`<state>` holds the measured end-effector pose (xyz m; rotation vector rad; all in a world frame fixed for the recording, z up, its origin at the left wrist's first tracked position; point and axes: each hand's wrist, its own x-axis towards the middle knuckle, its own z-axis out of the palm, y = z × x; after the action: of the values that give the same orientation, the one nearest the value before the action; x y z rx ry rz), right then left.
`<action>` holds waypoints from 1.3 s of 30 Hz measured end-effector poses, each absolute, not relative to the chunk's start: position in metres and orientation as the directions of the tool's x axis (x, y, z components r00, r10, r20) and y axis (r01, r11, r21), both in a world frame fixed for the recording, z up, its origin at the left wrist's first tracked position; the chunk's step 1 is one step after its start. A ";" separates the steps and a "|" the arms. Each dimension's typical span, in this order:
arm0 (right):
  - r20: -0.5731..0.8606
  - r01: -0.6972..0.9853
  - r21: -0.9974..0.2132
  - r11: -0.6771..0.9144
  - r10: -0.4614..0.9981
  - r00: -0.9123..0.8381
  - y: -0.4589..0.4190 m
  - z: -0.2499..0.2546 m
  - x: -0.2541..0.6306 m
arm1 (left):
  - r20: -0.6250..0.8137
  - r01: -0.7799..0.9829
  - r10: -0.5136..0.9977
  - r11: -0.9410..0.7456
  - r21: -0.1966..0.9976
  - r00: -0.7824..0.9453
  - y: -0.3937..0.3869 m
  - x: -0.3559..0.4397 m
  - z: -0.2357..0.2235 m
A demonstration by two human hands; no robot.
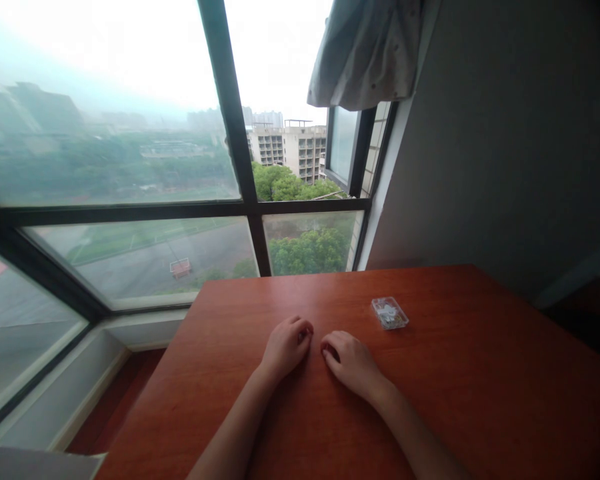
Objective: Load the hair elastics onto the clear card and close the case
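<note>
My left hand (pixel 287 345) rests on the reddish-brown wooden table (pixel 220 347), its fingers curled inward and closed, with nothing visible in them. Facing it across a small gap, my right hand (pixel 354 362) also lies on the tabletop. Its fingers and thumb bend loosely toward each other, and I see nothing held there. Just beyond the right hand, to its right, sits a small clear plastic box (pixel 390 313). Inside are several small whitish and metallic-looking pieces, too small to name. Neither hand touches the box.
A large dark-framed window (pixel 130 213) rises behind and left of the table, with one sash open outward. A grey curtain (pixel 367 53) hangs at its upper right. A dark wall (pixel 485 147) stands on the right. Reddish floor (pixel 117 397) shows past the table's left edge.
</note>
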<state>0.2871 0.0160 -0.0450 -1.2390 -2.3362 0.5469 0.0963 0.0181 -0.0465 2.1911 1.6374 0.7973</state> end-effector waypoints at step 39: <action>0.186 0.668 -0.531 0.521 0.841 -0.509 0.016 -0.044 0.288 | 0.235 0.786 0.951 -0.301 0.540 0.202 0.019 0.096 -0.045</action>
<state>0.2880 0.0156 -0.0443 -1.2370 -2.3426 0.5553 0.0965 0.0186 -0.0449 2.1802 1.6389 0.7733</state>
